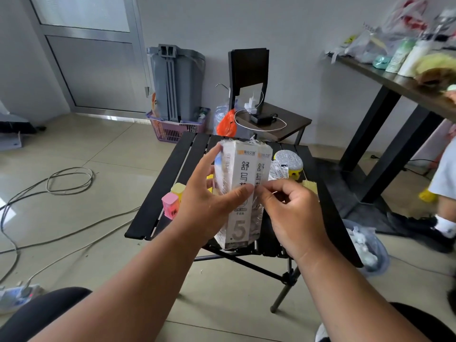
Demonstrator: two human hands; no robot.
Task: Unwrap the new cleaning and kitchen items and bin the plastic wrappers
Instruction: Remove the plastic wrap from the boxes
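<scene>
A bundle of tall white boxes (243, 169) with printed characters and a large 5, sealed in clear plastic film, stands upright over the black slatted table (172, 174). My left hand (209, 201) grips its left side, thumb across the front. My right hand (288, 211) pinches the film at the bundle's right edge, about mid-height. Behind the bundle lie a silver scouring pad (288, 159) with a yellow piece under it and a small wrapped packet (278, 170). A pink box (170, 204) and a yellow box (178, 190) stand at the table's left.
A bin lined with a clear bag (367, 245) holding crumpled wrappers sits on the floor right of the table. Behind are a dark chair (271, 119) with a charger, an orange bag (227, 123) and a purple basket (172, 128). Cables trail across the floor on the left. A person's leg (444, 208) is at the right.
</scene>
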